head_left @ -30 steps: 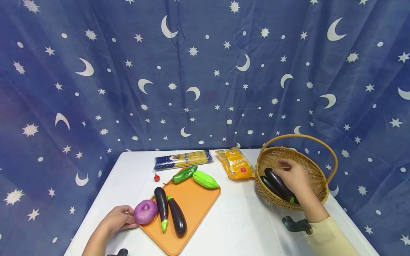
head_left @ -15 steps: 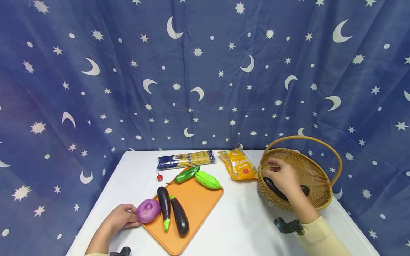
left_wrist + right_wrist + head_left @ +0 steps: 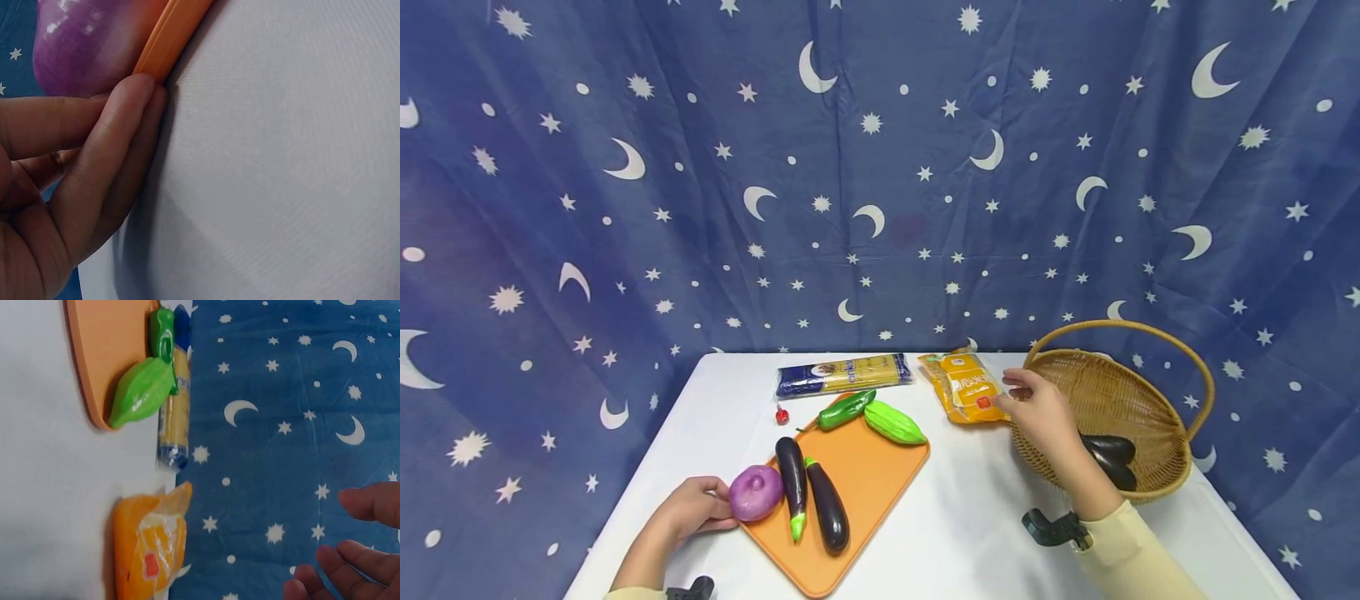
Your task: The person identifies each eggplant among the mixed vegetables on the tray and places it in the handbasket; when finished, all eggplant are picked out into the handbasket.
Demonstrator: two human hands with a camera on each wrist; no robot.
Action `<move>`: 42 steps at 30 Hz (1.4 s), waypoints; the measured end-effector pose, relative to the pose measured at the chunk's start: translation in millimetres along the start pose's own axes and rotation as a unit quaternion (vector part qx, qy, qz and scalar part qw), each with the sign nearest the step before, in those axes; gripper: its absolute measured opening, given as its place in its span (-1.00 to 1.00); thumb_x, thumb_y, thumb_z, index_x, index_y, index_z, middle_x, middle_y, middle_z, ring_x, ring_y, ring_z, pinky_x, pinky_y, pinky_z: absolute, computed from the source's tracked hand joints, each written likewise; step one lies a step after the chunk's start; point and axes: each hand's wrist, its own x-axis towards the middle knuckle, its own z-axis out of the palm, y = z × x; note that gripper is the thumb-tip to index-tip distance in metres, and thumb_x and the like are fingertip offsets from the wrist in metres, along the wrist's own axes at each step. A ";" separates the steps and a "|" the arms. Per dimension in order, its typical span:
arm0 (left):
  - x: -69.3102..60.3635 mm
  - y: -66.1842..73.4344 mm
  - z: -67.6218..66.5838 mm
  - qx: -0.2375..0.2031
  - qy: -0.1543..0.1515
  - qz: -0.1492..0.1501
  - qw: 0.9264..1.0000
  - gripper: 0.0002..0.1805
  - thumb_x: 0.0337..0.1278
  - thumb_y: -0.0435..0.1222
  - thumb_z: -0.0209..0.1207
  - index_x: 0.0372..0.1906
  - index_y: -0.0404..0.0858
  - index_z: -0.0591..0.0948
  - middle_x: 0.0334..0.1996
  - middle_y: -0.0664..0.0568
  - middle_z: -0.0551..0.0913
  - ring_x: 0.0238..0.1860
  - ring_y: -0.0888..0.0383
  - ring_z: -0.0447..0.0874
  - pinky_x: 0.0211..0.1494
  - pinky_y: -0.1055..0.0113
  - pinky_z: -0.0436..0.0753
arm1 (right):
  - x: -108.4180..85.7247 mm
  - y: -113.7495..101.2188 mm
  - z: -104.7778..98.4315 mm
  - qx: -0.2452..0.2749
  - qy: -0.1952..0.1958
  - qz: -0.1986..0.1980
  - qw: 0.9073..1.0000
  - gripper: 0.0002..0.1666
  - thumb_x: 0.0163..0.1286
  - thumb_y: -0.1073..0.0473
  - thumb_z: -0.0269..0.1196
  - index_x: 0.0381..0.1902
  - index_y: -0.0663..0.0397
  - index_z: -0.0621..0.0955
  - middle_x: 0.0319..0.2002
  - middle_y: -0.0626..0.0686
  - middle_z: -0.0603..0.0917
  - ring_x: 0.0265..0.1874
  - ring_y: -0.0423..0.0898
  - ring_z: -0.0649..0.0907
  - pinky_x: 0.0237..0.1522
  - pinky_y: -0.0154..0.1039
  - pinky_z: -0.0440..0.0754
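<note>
My left hand pinches the edge of the orange cutting board, close beside a purple onion. The left wrist view shows the thumb and fingers at the board's rim. Two eggplants lie on the board, one dark eggplant next to the onion and another eggplant to its right. Over the left rim of the wicker basket hovers my right hand, fingers apart and holding nothing. Dark eggplants lie inside the basket, partly hidden by the right arm.
A green pepper and a bright green bitter melon lie at the board's far end. Behind it are a spaghetti pack and a small red item. An orange bag lies left of the basket.
My right hand has let go of an eggplant inside the basket and moved left to the basket's rim. The left hand stays at the board. The head view has shifted slightly.
</note>
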 end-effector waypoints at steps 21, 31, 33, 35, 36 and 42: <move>-0.9 2.2 3.4 0.008 0.033 -0.009 0.999 -0.81 -0.09 -0.61 0.21 -0.27 -0.47 0.57 -0.36 -0.19 0.61 -0.39 -0.02 0.75 -0.21 0.18 0.83 | -7.0 -24.1 62.6 -0.004 -0.024 -0.060 0.998 -0.40 0.23 0.14 0.42 0.22 0.21 0.57 0.11 0.19 0.67 0.10 0.18 0.63 0.04 0.07 0.72; 0.1 -2.0 1.7 0.010 0.041 -0.013 0.999 -0.82 -0.08 -0.61 0.20 -0.27 -0.47 0.57 -0.36 -0.20 0.60 -0.39 -0.01 0.75 -0.23 0.17 0.83 | -14.2 -37.0 93.8 0.001 -0.045 -0.062 0.997 -0.40 0.19 0.11 0.47 0.19 0.10 0.62 0.05 0.07 0.70 0.04 0.08 0.66 -0.02 0.01 0.74; -0.4 -2.2 1.5 0.011 0.041 -0.015 0.999 -0.82 -0.08 -0.61 0.21 -0.27 -0.46 0.57 -0.37 -0.19 0.60 -0.39 -0.01 0.74 -0.23 0.18 0.83 | -16.5 -39.8 100.4 0.002 -0.051 -0.067 0.996 -0.41 0.18 0.11 0.47 0.18 0.10 0.62 0.03 0.07 0.71 0.02 0.08 0.67 -0.03 0.02 0.74; -1.0 -1.9 1.5 0.011 0.041 -0.015 0.999 -0.81 -0.08 -0.61 0.21 -0.27 -0.46 0.57 -0.38 -0.19 0.61 -0.39 -0.01 0.75 -0.24 0.18 0.83 | -18.6 -42.0 106.8 0.002 -0.058 -0.074 0.996 -0.42 0.18 0.12 0.47 0.16 0.10 0.63 0.02 0.08 0.71 0.01 0.09 0.67 -0.03 0.03 0.74; -1.0 -1.6 1.6 0.011 0.040 -0.015 0.999 -0.81 -0.08 -0.61 0.22 -0.27 -0.46 0.57 -0.38 -0.19 0.62 -0.39 -0.01 0.75 -0.23 0.18 0.83 | -19.7 -42.9 110.0 0.006 -0.062 -0.074 0.995 -0.43 0.17 0.12 0.47 0.15 0.11 0.63 0.02 0.08 0.72 0.01 0.10 0.68 -0.02 0.04 0.73; -1.0 1.0 2.8 0.007 0.042 -0.015 0.999 -0.82 -0.08 -0.61 0.21 -0.28 -0.46 0.57 -0.38 -0.19 0.61 -0.40 -0.01 0.75 -0.24 0.18 0.83 | -26.1 -44.2 130.9 0.003 -0.078 -0.068 0.995 -0.43 0.16 0.15 0.49 0.14 0.12 0.64 0.02 0.05 0.72 0.03 0.10 0.67 -0.03 0.03 0.74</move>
